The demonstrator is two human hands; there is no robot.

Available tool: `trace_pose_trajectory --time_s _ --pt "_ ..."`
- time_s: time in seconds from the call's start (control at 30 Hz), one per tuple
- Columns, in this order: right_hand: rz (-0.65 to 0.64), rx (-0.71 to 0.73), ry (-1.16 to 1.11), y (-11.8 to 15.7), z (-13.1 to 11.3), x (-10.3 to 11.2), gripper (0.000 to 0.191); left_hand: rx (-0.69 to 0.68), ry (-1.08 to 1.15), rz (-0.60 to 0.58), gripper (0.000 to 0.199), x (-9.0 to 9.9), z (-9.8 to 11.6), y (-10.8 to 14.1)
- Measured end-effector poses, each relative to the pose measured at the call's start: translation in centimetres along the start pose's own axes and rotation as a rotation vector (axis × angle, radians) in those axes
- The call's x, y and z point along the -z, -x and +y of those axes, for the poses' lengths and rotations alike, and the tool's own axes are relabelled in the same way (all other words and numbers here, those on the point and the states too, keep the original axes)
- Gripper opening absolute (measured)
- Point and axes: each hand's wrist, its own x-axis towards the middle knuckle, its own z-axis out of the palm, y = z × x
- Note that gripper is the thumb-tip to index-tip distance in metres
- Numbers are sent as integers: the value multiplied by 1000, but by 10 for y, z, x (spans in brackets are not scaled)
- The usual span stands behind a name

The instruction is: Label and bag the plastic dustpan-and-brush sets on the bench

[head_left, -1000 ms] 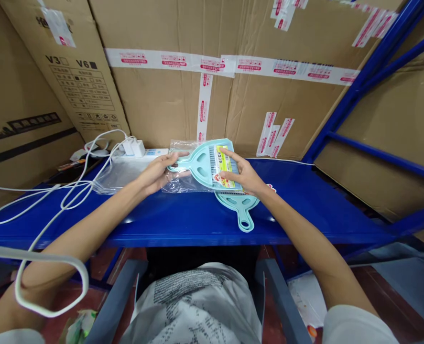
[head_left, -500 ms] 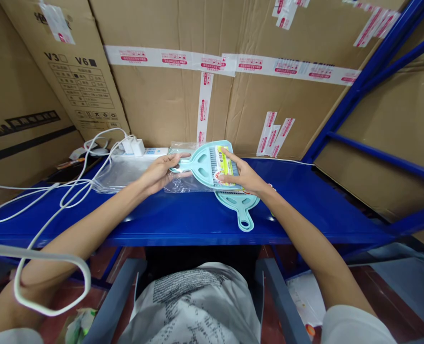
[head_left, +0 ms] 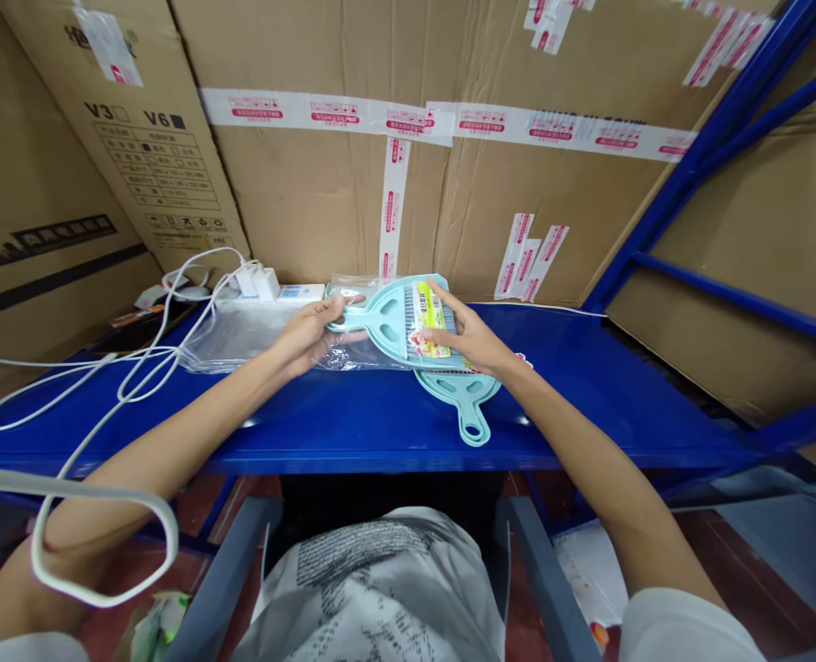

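A light-blue mini dustpan with a brush nested in it point(head_left: 388, 324) is held above the blue table, its handle pointing left. My left hand point(head_left: 313, 331) closes thumb and fingers round the handle. On the right, my right hand point(head_left: 473, 338) grips the wide end, fingers over a yellow-green label card point(head_left: 430, 313) that lies on the grey bristles. A second light-blue dustpan set point(head_left: 464, 397) lies partly beneath, its handle toward me. Clear plastic bags point(head_left: 359, 357) lie under and behind my left hand.
White cables point(head_left: 155, 354) loop over the left of the blue table point(head_left: 587, 395) and across my left forearm. A power strip with plugs point(head_left: 297, 292) sits at the back. Taped cardboard point(head_left: 311, 202) forms the back wall; a blue metal frame point(head_left: 683, 193) rises at right.
Both hands keep their hold on the dustpan set. It has shifted very slightly; everything else stays in place.
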Motion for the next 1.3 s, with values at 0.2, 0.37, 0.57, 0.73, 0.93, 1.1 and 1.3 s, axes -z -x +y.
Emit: trace_pose_trajectory --time_s 0.2,0.37,0.57,0.73,0.93,1.1,1.3 --pt "481 -36 -133 -10 12 14 52 27 22 28 30 1 0 -2" --pt "246 -277 -445 -14 12 13 40 49 28 23 28 3 -5 -5" --pt "247 -220 -489 -13 4 4 17 120 -43 -47 32 5 -7 -4" --pt "336 -253 -409 -14 6 13 21 222 -80 -135 38 12 -8 -6" --pt "472 -238 -347 -16 3 23 45 203 -105 -162 43 22 -6 -14" --pt "532 -162 -285 -13 -2 28 65 178 -94 -127 41 17 5 -12" --pt "420 -88 -256 -9 -8 27 37 132 -84 -65 42 12 9 -9"
